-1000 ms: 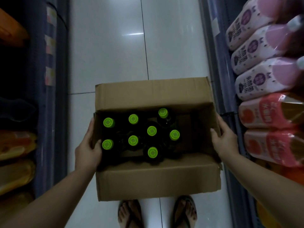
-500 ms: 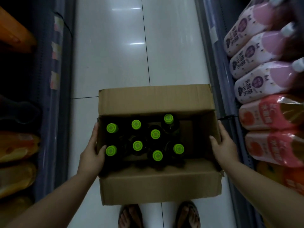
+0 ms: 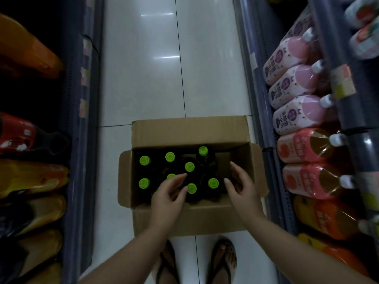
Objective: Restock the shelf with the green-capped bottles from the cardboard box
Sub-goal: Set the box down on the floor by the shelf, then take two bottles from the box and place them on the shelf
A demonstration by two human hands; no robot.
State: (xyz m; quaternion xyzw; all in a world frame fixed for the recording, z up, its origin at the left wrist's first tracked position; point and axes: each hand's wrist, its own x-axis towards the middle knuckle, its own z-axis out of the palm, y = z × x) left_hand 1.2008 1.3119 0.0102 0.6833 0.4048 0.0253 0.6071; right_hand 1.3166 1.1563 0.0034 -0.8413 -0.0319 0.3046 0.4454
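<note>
An open cardboard box (image 3: 188, 132) rests on the white tiled floor in front of my feet. Inside stand several dark bottles with bright green caps (image 3: 189, 167). My left hand (image 3: 168, 195) hovers over the box's near middle, fingers spread, partly covering one cap, its thumb next to another cap (image 3: 192, 188). My right hand (image 3: 242, 187) reaches into the bare right part of the box, fingers apart, beside the rightmost cap (image 3: 213, 183). Neither hand holds anything.
A shelf unit on the right (image 3: 264, 111) carries pink-labelled bottles (image 3: 295, 83) and red-labelled bottles (image 3: 307, 148), with orange ones lower down. The left shelf (image 3: 82, 119) holds orange, yellow and red packs. My sandalled feet (image 3: 221, 261) stand just behind the box.
Both hands let go of the box's sides and moved in over the bottles. The box now sits lower, on the floor, with its side flaps spread.
</note>
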